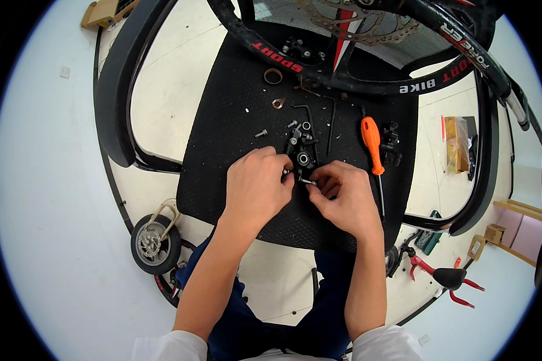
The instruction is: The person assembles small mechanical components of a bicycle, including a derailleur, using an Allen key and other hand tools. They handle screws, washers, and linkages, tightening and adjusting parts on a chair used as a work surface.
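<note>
A black disc brake caliper (303,157) with a round silver-ringed centre lies on the black chair seat (223,126) between my hands. My left hand (254,182) is closed at the caliper's left side, its thumb and finger pinching a small dark part with a shiny end (286,172). From the right, my right hand (347,191) pinches a small silver bolt (308,182) at the caliper's lower edge. Its other fingers are curled. Two loose bolts, one a silver bolt (261,133), rest beyond my left hand. Hex keys (332,125) lie just past the caliper.
An orange-handled screwdriver (372,144) lies right of my right hand, beside black parts (391,144). A brass-coloured ring (273,76) sits farther back. A bicycle wheel rim (373,84) overhangs the seat's far side. Armrests (117,90) flank the seat.
</note>
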Demonstrator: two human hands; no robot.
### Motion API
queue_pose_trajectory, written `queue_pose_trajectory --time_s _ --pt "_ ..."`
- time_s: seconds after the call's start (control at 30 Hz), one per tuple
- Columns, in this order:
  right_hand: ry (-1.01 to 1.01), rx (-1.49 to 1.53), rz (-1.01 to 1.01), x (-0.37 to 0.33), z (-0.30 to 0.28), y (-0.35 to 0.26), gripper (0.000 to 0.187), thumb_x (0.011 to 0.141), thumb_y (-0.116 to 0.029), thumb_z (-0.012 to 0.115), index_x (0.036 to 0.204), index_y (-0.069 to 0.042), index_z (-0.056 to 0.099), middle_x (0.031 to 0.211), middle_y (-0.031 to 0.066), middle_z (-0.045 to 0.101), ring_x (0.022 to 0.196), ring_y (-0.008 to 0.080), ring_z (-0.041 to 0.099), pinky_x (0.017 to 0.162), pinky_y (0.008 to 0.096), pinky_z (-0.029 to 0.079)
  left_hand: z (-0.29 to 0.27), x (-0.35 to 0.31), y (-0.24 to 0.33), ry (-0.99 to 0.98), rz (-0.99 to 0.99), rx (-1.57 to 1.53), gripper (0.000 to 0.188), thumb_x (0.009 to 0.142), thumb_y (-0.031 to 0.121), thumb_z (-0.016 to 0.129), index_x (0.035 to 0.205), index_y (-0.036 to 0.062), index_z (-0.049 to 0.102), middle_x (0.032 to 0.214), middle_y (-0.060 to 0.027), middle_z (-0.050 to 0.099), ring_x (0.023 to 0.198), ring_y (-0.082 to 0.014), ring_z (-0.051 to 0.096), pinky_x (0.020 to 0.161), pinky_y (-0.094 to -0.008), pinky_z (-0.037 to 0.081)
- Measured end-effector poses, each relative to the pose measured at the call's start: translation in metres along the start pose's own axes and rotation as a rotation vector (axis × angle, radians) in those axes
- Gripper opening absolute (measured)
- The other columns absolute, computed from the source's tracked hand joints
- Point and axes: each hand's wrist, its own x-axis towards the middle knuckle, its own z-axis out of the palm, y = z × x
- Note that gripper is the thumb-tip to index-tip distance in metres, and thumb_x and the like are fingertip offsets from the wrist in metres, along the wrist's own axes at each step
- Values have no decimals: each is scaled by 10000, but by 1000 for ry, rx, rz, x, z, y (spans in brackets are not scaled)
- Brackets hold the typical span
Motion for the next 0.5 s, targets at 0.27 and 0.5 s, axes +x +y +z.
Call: queue_pose_trajectory --time_s 0.27,0.5 --pt "-5 -28 -2 0 -1 1 153 760 -8 737 895 58 705 769 105 646 624 174 661 604 286 537 3 3 2 -16 24 42 105 712 134 772 806 90 755 707 -77 601 752 -274 652 659 -391 520" --pt "40 -31 -15 -1 -5 1 156 766 -11 736 904 54 706 762 92 639 613 153 646 605 272 535 5 -1 1 86 65 14 133 691 151 797 806 98 756 724 -72 608 754 -274 648 683 -379 517"
